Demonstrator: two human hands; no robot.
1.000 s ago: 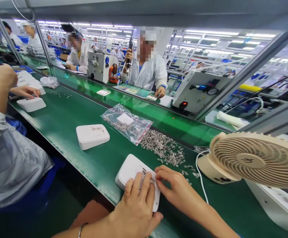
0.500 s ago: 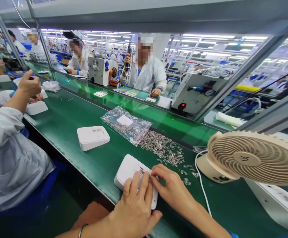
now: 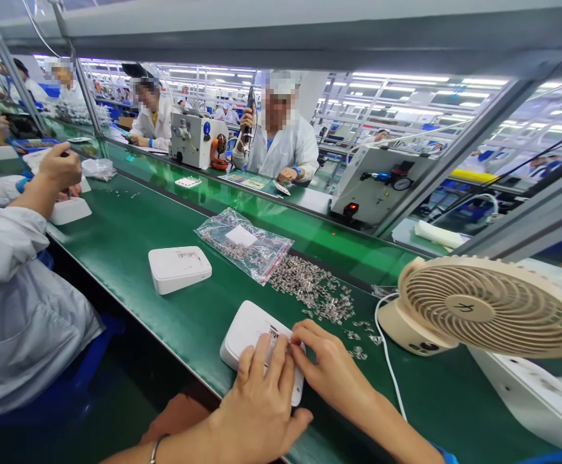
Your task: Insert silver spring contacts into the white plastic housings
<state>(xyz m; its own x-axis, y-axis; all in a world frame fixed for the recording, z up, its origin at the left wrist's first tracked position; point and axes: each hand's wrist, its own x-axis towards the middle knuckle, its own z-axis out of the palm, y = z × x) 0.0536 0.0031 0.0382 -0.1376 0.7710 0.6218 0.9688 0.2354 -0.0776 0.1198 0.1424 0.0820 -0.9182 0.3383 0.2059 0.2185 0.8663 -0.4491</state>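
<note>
A white plastic housing (image 3: pixel 245 327) lies at a slant on the green work surface in front of me. My left hand (image 3: pixel 263 403) rests on top of it, fingers stretched out and lying over its slotted recess. At the recess's right side, my right hand (image 3: pixel 332 364) has thumb and forefinger pinched together against the housing. Whatever is between those fingertips is too small to see. Just beyond, small metal clips (image 3: pixel 312 287) form a loose pile, spilling from a clear zip bag (image 3: pixel 242 241) that holds more. A second white housing (image 3: pixel 179 267) stands further left.
A beige fan (image 3: pixel 484 309) with a white cable (image 3: pixel 388 354) stands right, beside a large white casing (image 3: pixel 532 393). A co-worker's hand (image 3: pixel 61 169) works over another housing at left. Across the green belt sits a person (image 3: pixel 281 145) holding a tool upright.
My hands stay almost in place on the housing. Across the belt, the person has tilted up a flat white part that lay flat before. The view has shifted slightly.
</note>
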